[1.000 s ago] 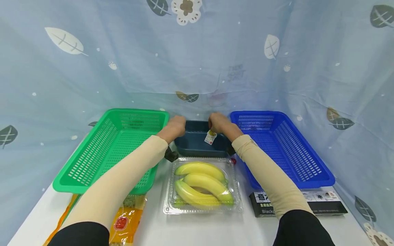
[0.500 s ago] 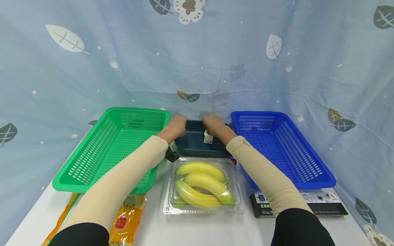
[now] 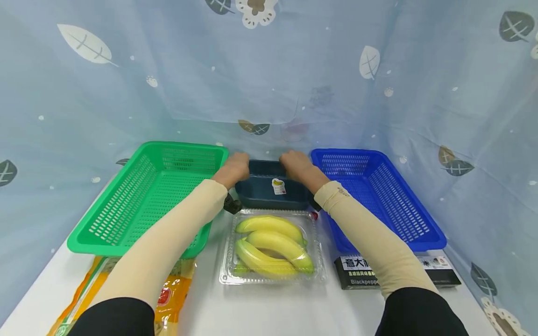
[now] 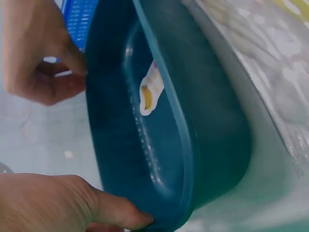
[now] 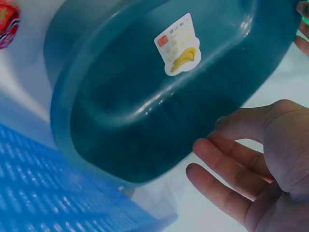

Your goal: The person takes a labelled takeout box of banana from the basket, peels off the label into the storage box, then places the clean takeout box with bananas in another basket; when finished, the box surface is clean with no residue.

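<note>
A dark teal plastic basin (image 3: 269, 198) stands between the two baskets. My left hand (image 3: 236, 169) grips its left end, the thumb (image 4: 120, 212) over the rim in the left wrist view. At the far rim is my right hand (image 3: 296, 164); in the right wrist view its fingers (image 5: 222, 188) are loosely bent, nothing between them, with thumb and fingertips right at the rim. Inside the basin lies a small white card (image 5: 177, 46) with a banana picture. Just in front, a clear plastic clamshell box (image 3: 224, 275) contains several bananas (image 3: 271, 247).
A green basket (image 3: 168, 186) stands on the left, a blue basket (image 3: 378, 200) on the right. An orange food bag (image 3: 174, 298) lies front left, a black box (image 3: 357, 277) front right. A small red packet (image 5: 7, 21) is beside the basin. A patterned curtain (image 3: 269, 70) hangs behind.
The card hung from my right hand; now it lies in the basin, let go. That hand has moved left, then to the far rim. My left hand stays on the basin's left end.
</note>
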`<control>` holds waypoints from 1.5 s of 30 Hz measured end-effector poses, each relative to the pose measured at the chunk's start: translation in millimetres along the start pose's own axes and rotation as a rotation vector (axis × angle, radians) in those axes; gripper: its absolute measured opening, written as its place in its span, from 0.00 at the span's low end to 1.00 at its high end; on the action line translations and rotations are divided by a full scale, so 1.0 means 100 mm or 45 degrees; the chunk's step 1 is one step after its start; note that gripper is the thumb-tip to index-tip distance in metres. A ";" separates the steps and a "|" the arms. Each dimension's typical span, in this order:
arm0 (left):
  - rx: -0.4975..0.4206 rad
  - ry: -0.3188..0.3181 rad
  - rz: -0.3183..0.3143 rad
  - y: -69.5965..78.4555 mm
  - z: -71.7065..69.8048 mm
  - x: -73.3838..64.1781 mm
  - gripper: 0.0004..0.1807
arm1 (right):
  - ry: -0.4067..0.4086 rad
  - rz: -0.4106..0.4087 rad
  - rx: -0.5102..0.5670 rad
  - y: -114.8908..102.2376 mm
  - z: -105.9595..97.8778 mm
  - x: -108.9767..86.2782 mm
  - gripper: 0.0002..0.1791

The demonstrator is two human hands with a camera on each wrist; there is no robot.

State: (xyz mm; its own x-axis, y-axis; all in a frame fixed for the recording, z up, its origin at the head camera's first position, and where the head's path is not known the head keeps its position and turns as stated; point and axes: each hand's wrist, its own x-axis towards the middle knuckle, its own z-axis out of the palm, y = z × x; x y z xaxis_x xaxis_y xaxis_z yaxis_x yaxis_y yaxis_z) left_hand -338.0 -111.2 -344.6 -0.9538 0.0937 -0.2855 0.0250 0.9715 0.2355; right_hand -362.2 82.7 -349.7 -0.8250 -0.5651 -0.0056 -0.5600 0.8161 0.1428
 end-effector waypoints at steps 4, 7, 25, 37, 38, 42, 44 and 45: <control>-0.028 0.014 0.002 -0.02 -0.01 -0.04 0.11 | -0.011 0.008 -0.003 -0.01 -0.06 -0.03 0.05; -0.038 0.011 0.011 -0.01 -0.01 -0.05 0.11 | -0.029 0.028 -0.003 0.01 -0.09 -0.08 0.03; 0.009 0.029 0.143 0.05 -0.13 -0.22 0.09 | -0.012 0.080 0.157 -0.01 -0.42 -0.51 0.05; -0.098 0.178 0.383 0.05 -0.24 -0.90 0.25 | 0.126 0.030 0.341 -0.07 -0.57 -1.05 0.16; -0.113 0.190 0.402 0.03 -0.23 -0.96 0.26 | 0.143 0.031 0.354 -0.08 -0.59 -1.11 0.16; -0.157 0.256 0.451 -0.02 -0.24 -1.23 0.26 | 0.201 0.019 0.406 -0.12 -0.62 -1.31 0.17; -0.183 0.289 0.472 -0.04 -0.23 -1.34 0.26 | 0.226 0.004 0.423 -0.14 -0.62 -1.41 0.18; -0.192 0.304 0.484 -0.05 -0.23 -1.40 0.25 | 0.240 -0.004 0.430 -0.16 -0.62 -1.45 0.17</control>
State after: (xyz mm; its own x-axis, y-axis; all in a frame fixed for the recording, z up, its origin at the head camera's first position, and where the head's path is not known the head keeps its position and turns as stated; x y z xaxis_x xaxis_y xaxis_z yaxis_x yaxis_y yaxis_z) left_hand -211.3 -134.6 -284.9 -0.9281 0.3668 0.0645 0.3588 0.8340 0.4191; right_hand -228.7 144.5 -290.1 -0.8125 -0.5542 0.1811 -0.5818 0.7905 -0.1914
